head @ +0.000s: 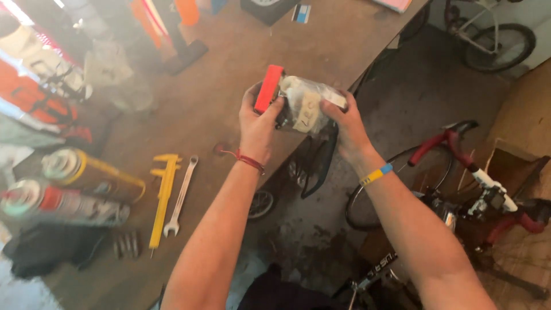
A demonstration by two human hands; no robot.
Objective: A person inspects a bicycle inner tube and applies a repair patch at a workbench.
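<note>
My left hand grips a flat red block-shaped object together with the left side of a clear plastic bag that has dark metal parts and a paper slip inside. My right hand pinches the bag's right side. Both hands hold the bundle in the air over the edge of a brown workbench. A red string circles my left wrist, and a yellow and blue band sits on my right wrist.
On the workbench lie a yellow caliper, a silver spanner and two spray cans. A red bicycle with white handlebar tape stands at right. Another bicycle wheel sits top right. Orange items crowd the bench's left.
</note>
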